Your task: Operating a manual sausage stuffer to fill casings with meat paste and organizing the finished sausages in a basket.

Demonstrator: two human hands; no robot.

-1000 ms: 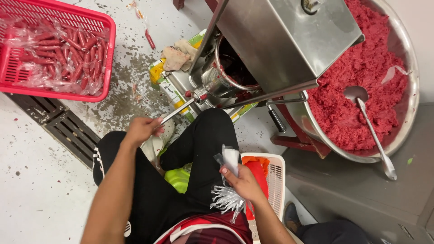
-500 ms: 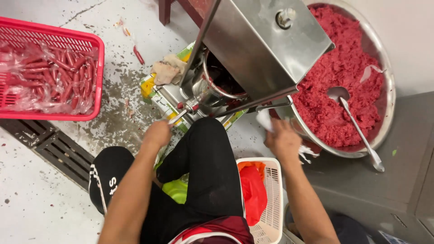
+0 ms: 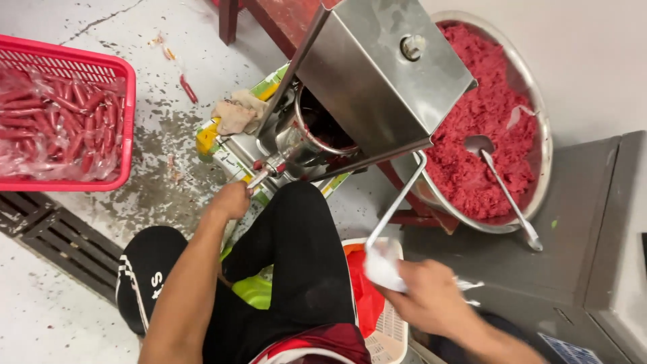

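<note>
A steel sausage stuffer [image 3: 377,74] stands tilted in front of me, its thin nozzle [image 3: 259,176] pointing down-left. My left hand [image 3: 231,200] is closed around the nozzle's tip. My right hand [image 3: 426,298] grips the cloth-wrapped handle [image 3: 383,266] of the stuffer's long crank arm [image 3: 399,197], low on the right beside my knee. My black-trousered legs fill the lower middle.
A large metal bowl [image 3: 542,145] of red minced meat [image 3: 482,128] with a ladle [image 3: 504,189] sits at the right. A red basket [image 3: 101,183] of sausages lies at the left, above a floor drain grate [image 3: 57,239]. A white basket [image 3: 387,334] holds something red. A rag [image 3: 236,114] lies behind the stuffer.
My right hand rose from my lap to the crank, then swung down and right with the cloth-wrapped handle. My left hand stayed at the nozzle.
</note>
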